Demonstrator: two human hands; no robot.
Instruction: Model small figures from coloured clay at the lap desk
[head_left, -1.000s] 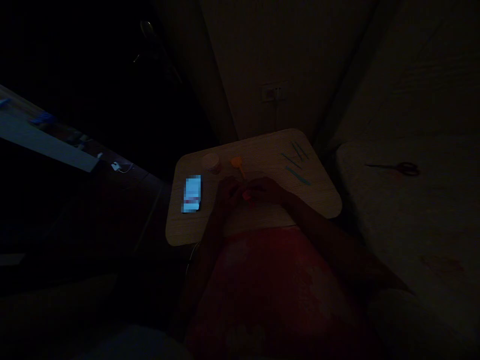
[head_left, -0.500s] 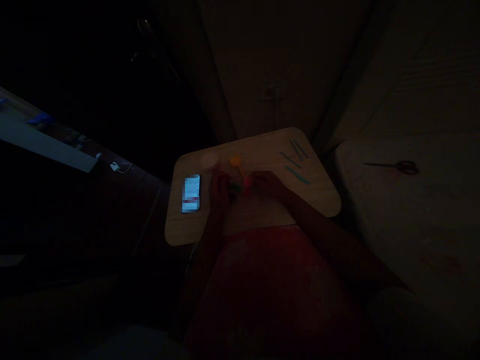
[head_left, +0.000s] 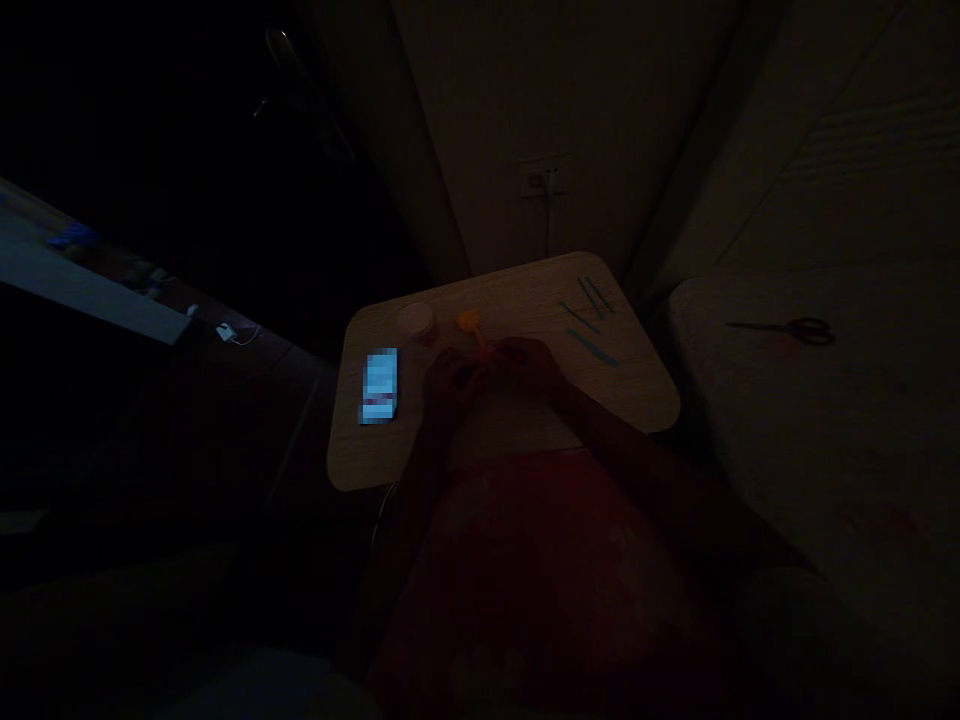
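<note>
Curled left hand [head_left: 448, 386] and right hand [head_left: 529, 366] meet above a wooden tray [head_left: 375, 462], their grip too dark to read. An orange stemmed piece [head_left: 470, 321] lies just ahead, its stem slanting back between them.

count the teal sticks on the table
4 teal sticks, all at the far right of the table: a parallel pair, one left of them, one nearer the person. Dim light, others may be hidden.
</note>
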